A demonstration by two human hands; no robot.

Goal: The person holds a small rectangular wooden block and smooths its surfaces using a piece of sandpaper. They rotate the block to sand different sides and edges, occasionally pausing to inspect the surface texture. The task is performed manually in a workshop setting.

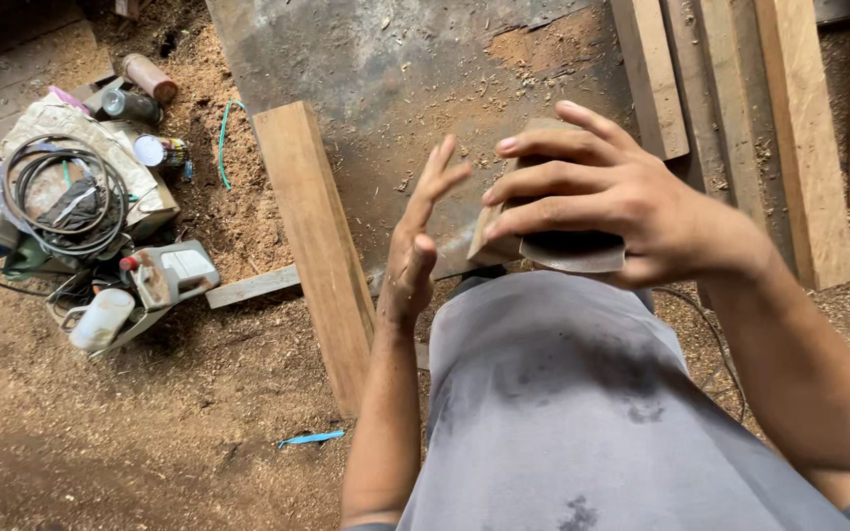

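Note:
My right hand point(607, 192) is closed around a small flat wooden piece point(575, 252), holding it in front of my grey shirt. Only the piece's lower curved edge and a thin left edge show; the fingers cover the rest. My left hand point(417, 246) is raised just left of it, fingers spread and pointing up, palm turned toward the piece, holding nothing. The two hands are a small gap apart.
A long wooden plank point(317, 246) leans on a dusty metal table top point(395, 69). Several planks point(799, 128) lie at the right. On the sawdust floor at the left sit a cable coil point(61, 192), cans point(150, 77) and plastic containers point(100, 317).

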